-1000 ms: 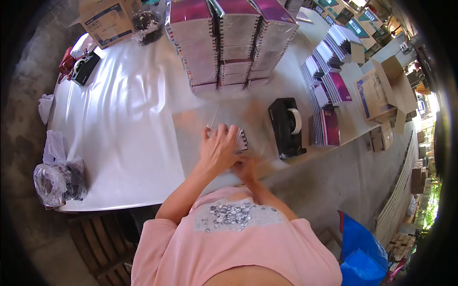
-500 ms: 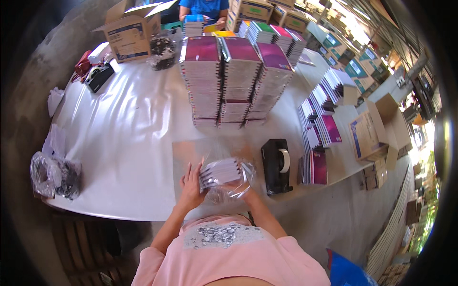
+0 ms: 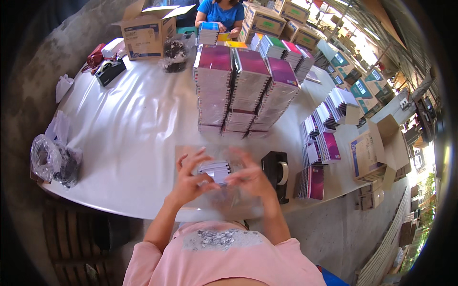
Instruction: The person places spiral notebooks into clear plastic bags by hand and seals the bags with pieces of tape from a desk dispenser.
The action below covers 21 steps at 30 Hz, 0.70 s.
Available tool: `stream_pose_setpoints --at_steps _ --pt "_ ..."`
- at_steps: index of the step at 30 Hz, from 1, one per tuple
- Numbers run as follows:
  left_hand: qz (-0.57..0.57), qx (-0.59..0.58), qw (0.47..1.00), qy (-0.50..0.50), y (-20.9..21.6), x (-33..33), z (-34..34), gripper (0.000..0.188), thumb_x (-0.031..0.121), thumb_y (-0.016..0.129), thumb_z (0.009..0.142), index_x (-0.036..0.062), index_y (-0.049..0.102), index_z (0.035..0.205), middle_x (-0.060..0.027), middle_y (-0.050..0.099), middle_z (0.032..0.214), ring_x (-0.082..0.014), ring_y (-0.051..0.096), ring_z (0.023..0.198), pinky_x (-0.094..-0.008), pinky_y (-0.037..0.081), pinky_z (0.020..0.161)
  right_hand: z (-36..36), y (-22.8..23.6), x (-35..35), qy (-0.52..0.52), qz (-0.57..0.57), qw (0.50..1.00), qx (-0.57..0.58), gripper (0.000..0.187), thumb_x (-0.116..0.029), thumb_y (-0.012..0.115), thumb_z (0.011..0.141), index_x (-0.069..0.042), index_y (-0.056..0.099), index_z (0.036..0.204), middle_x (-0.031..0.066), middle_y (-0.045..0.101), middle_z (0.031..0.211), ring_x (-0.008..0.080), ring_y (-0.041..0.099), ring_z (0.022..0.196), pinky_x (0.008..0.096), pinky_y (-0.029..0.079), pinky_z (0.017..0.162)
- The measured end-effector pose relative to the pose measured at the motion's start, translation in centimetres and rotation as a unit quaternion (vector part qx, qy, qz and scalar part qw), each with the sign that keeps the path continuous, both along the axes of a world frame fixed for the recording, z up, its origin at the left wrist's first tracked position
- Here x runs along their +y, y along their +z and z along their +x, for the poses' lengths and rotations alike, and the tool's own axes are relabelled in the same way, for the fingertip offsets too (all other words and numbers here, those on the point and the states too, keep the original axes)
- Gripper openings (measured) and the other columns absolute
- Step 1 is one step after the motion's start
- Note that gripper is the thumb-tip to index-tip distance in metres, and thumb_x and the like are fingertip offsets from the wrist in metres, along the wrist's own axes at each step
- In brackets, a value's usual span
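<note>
A small stack of spiral notebooks (image 3: pixel 215 171) lies in front of me, with clear plastic partly showing around it. At its left side my left hand (image 3: pixel 190 180) is open, its fingers spread and its thumb near the stack's edge. My right hand (image 3: pixel 254 178) is raised over the stack's right side. Motion blurs its fingers, so whether they pinch the plastic is hidden. Beneath them is a flat work mat (image 3: pixel 183 155). Close to my right hand stands a black tape dispenser (image 3: pixel 274 174) with a roll of tape.
Tall piles of purple notebooks (image 3: pixel 234 95) rise beyond my hands. More notebooks (image 3: pixel 315 143) stand at right, beside an open carton (image 3: pixel 369 152). Bundled plastic (image 3: pixel 56 159) sits at the left edge. Another tape dispenser (image 3: pixel 109 71), a carton (image 3: pixel 145 40) and a person (image 3: pixel 219 16) are at the back.
My right hand has come up from under the plastic-covered notebooks to above their right side. My left hand has shifted slightly, thumb now over the stack's edge. The view has tilted a little.
</note>
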<state>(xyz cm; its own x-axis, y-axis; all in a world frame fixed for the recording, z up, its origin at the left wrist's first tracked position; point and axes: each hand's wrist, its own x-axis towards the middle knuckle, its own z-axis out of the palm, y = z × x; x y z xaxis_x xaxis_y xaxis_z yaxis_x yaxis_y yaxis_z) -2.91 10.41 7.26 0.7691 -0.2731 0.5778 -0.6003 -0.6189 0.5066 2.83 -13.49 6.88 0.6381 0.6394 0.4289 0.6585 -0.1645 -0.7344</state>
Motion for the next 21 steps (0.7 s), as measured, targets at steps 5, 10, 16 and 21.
stream_pose_setpoints --at_steps 5,10,16,21 --pt "-0.202 -0.008 0.969 0.144 -3.2 2.6 -3.5 0.049 0.031 0.081 0.063 0.0066 0.065 0.102 -0.0158 0.054 0.116 -0.0315 0.051 0.111 -0.0405 0.043 0.089 -2.2 -3.6 -2.5 -0.14 0.185 0.956 0.181 0.053 -0.014 0.08 0.064 -0.013 0.062 0.114 0.0128 0.04 0.138 0.03 0.04 0.127 0.038 0.034 0.104" --pt "-0.102 0.083 0.988 0.074 -7.5 0.0 -4.6 0.069 0.022 0.083 0.059 0.0118 0.057 0.123 -0.0077 0.055 0.125 -0.026 0.053 0.111 -0.0352 0.043 0.089 -4.3 -5.2 0.4 -0.118 -0.034 0.989 0.085 0.059 -0.014 0.08 0.065 -0.01 0.059 0.12 0.007 0.047 0.135 0.0249 0.043 0.126 0.0379 0.035 0.103" --pt "-0.095 0.111 0.988 0.039 -7.5 0.7 -4.0 0.076 0.023 0.083 0.06 0.012 0.052 0.129 -0.0085 0.052 0.13 -0.0276 0.053 0.114 -0.0373 0.043 0.093 -2.3 -4.1 -0.2 -0.045 -0.104 0.993 0.022 0.059 -0.008 0.08 0.059 -0.014 0.062 0.115 0.0075 0.051 0.131 0.0269 0.043 0.126 0.0403 0.031 0.106" --pt "0.008 0.091 0.995 -0.044 -6.5 1.4 -2.6 0.078 0.028 0.079 0.064 0.0166 0.046 0.133 -0.0011 0.05 0.133 -0.0255 0.048 0.115 -0.0371 0.039 0.093 0.2 -2.3 1.2 0.082 -0.164 0.983 -0.017 0.051 -0.01 0.077 0.063 -0.017 0.063 0.112 0.0074 0.048 0.133 0.0276 0.041 0.126 0.0418 0.03 0.107"
